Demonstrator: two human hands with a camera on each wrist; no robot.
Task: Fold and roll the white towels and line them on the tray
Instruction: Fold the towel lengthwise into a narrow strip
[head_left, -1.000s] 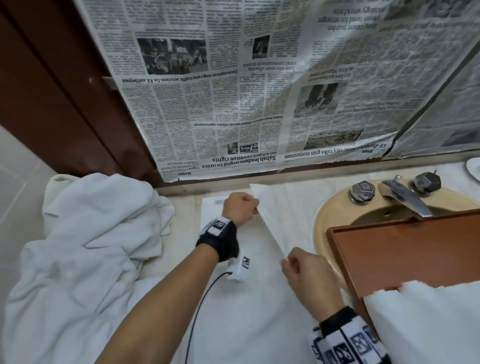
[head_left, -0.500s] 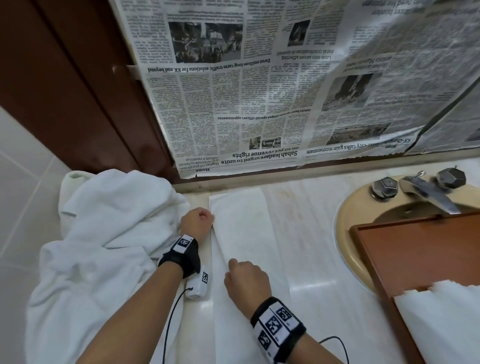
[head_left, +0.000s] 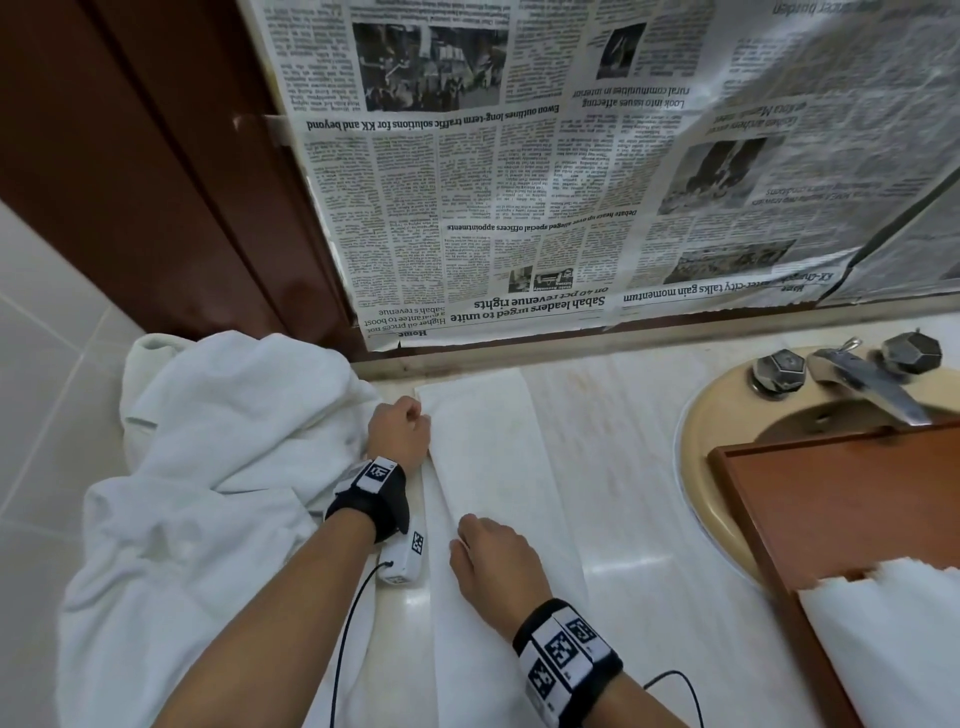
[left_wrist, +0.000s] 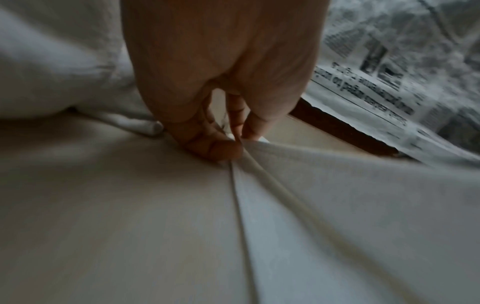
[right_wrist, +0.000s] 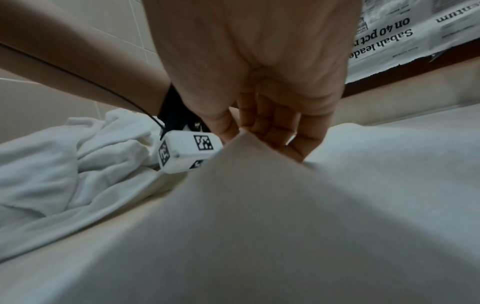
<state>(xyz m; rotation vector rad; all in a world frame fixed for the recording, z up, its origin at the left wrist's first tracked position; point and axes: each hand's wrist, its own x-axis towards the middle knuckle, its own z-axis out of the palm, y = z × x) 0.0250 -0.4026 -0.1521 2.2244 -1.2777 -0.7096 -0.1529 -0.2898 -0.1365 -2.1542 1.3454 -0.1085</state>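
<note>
Right hand (head_left: 493, 564), nearest, pinches the long edge of the folded towel (head_left: 488, 457) on the tabletop (head_left: 639, 467); farther along, left hand (head_left: 400, 434) pinches the same edge beside the towel heap (head_left: 208, 467). Lengthwise fold apparently finishing; next, likely release, smooth, then roll toward the tray (head_left: 852, 499) at right.

The scene is viewed from above in the head view, angled forward and down over the counter (head_left: 649, 467). In each wrist view the lens is set close behind the palm, low over the folded towel (head_left: 488, 452), facing the newspaper (head_left: 545, 208) on the back wall. The towel, counter and newspaper are shared by all three views.
</note>
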